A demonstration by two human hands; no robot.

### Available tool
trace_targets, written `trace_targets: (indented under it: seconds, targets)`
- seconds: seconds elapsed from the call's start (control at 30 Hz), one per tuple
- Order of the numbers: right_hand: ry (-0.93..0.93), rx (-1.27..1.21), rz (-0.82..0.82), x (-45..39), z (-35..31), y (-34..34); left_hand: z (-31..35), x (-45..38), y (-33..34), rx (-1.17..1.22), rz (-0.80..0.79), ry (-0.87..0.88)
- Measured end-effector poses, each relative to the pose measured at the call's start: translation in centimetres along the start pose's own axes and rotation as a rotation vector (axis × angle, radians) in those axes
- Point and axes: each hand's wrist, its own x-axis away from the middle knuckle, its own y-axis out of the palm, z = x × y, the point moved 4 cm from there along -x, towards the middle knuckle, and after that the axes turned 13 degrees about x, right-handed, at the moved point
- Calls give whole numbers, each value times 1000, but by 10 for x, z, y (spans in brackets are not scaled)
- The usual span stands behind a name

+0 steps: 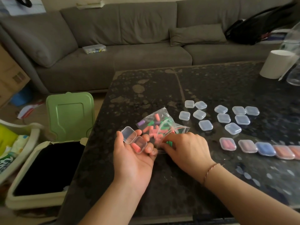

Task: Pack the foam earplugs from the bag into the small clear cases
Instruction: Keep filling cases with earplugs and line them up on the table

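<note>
Head view: left hand (129, 153) cradles an open case (134, 139) holding one earplug (136, 147); right hand (186, 149) fingers pinch green earplugs (169, 142) at the bag (158, 125).

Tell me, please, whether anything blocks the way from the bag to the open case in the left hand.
Nothing visible does: the open case in the left hand sits right beside the bag, lid up.
</note>
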Motion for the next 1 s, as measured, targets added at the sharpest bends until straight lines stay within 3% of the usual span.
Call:
trace_targets:
  seconds: [0.43,0.6,0.8,1.0]
  targets:
    - [37,-53,-58,4,-1,-4,-1,-1,0,-13,-9,22]
    - [157,-239,-101,5,16,-14,0,0,0,-16,-34,50]
    - [178,-321,-121,21,41,-42,-3,6,6,-92,-99,51]
    - [118,-782,96,38,23,-75,-16,14,4,-137,-233,-2]
